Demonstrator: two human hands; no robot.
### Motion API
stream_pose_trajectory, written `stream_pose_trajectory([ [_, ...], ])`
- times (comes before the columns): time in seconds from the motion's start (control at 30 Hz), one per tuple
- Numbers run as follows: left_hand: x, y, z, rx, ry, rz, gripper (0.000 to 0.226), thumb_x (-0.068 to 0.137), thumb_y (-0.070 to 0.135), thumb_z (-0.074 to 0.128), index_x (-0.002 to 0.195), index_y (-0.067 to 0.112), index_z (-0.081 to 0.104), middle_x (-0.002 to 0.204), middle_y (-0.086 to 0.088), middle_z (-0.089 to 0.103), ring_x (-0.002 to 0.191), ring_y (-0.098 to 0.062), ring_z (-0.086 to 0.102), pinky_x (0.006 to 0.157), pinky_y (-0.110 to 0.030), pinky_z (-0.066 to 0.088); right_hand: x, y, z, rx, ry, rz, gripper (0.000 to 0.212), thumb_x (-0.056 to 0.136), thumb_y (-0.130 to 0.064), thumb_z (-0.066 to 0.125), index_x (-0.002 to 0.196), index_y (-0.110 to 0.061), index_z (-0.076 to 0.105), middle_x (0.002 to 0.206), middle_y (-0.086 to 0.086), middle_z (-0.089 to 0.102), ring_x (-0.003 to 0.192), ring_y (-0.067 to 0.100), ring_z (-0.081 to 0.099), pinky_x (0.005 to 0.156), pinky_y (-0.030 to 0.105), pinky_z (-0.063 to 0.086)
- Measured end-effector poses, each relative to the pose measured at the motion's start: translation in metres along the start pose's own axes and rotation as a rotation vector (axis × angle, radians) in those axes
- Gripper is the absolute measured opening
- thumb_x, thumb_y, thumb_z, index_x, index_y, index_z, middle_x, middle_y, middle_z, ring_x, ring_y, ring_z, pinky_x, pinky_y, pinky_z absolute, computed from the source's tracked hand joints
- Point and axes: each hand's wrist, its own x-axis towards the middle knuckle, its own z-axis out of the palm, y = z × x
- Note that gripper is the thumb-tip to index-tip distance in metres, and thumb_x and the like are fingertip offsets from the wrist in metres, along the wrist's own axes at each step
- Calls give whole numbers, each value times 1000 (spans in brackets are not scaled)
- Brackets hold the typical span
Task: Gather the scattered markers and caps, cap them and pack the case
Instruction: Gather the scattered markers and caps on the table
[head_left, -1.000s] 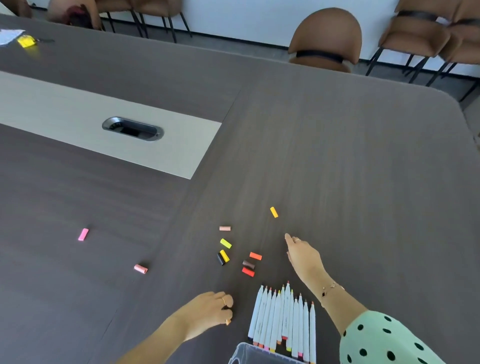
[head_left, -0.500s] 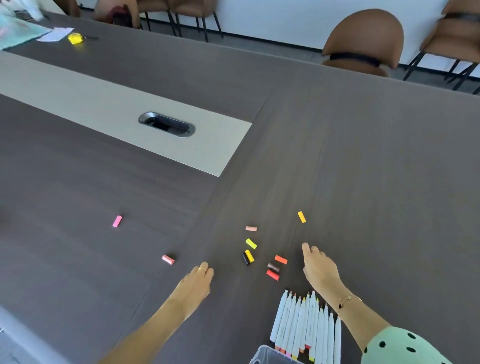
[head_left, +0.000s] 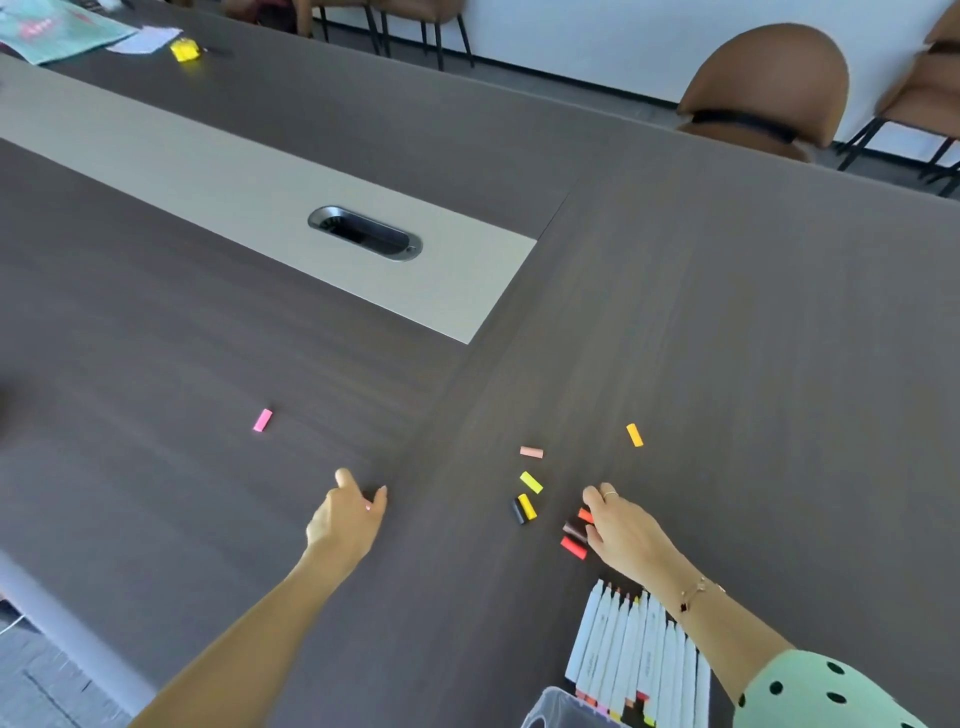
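Observation:
Several white markers (head_left: 639, 644) lie in a row at the near right, beside the rim of a clear case (head_left: 550, 706). Loose caps dot the table: pink (head_left: 262, 420), orange-yellow (head_left: 634, 434), peach (head_left: 531, 452), yellow (head_left: 531, 481), and a black and yellow pair (head_left: 523, 508). My left hand (head_left: 353, 514) lies over a salmon cap, thumb and forefinger spread; only a sliver of pink shows beneath. My right hand (head_left: 623, 530) touches the orange (head_left: 584, 514), brown (head_left: 573, 530) and red (head_left: 573, 546) caps with relaxed fingers.
A dark cable grommet (head_left: 363, 239) sits in the table's pale strip. Brown chairs (head_left: 769, 88) stand along the far edge. A yellow object (head_left: 184, 50) and papers (head_left: 67, 31) lie far left. The table's edge (head_left: 78, 649) runs at the near left.
My left hand has reached forward and left onto the salmon cap, which now is covered. My right hand has slid left to the red, brown and orange caps.

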Motion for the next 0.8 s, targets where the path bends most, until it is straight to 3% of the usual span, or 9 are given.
stream_pose_trajectory([
  [0.1, 6, 5, 11, 165, -59, 19, 39, 98, 30, 41, 123, 3, 30, 87, -5, 61, 73, -24, 60, 57, -30, 44, 11, -5, -1, -93, -25, 12, 36, 98, -17, 45, 133, -10, 37, 130, 7, 49, 101, 16, 65, 77, 20, 49],
  [0.23, 9, 3, 23, 281, -82, 9, 39, 91, 5, 42, 127, 4, 28, 69, 2, 41, 69, -19, 61, 45, -22, 36, 20, -11, -1, -129, -57, 58, 42, 97, -18, 44, 137, -7, 33, 132, 8, 49, 104, 15, 65, 79, 19, 50],
  [0.43, 28, -8, 17, 222, -77, 40, 45, 90, 6, 43, 132, 7, 28, 60, 3, 40, 49, -12, 40, 42, -21, 32, 21, -12, -5, -159, -88, 116, 38, 98, -22, 45, 132, -8, 35, 121, 4, 54, 98, 13, 66, 69, 17, 48],
  [0.53, 32, -16, 10, 285, -100, 86, 24, 93, 6, 46, 115, 8, 37, 70, 3, 41, 61, -15, 53, 52, -25, 47, 22, -16, -9, -156, -103, 119, 32, 98, -21, 48, 127, -11, 41, 119, 2, 56, 95, 12, 67, 70, 17, 49],
  [0.6, 36, -21, 6, 285, -124, 115, 6, 95, 8, 41, 95, 9, 35, 79, 0, 45, 70, -20, 59, 51, -25, 44, 23, -22, -10, -124, -80, 148, 26, 101, -27, 40, 122, -12, 44, 116, 0, 60, 97, 12, 67, 71, 17, 49],
  [0.63, 40, -25, 3, 251, -111, 94, 7, 94, 7, 38, 91, 9, 33, 77, 0, 46, 67, -21, 57, 48, -25, 38, 22, -24, -10, -108, -55, 154, 28, 103, -32, 34, 120, -14, 46, 114, -1, 61, 97, 11, 67, 71, 17, 50],
  [0.8, 81, -59, -31, 37, 69, 6, 4, 95, 12, 34, 96, 8, 35, 67, -8, 54, 57, -27, 46, 54, -31, 38, 18, -31, -12, -2, -37, 196, 37, 101, -45, 29, 114, -16, 49, 99, -5, 60, 89, 9, 67, 62, 15, 45],
])
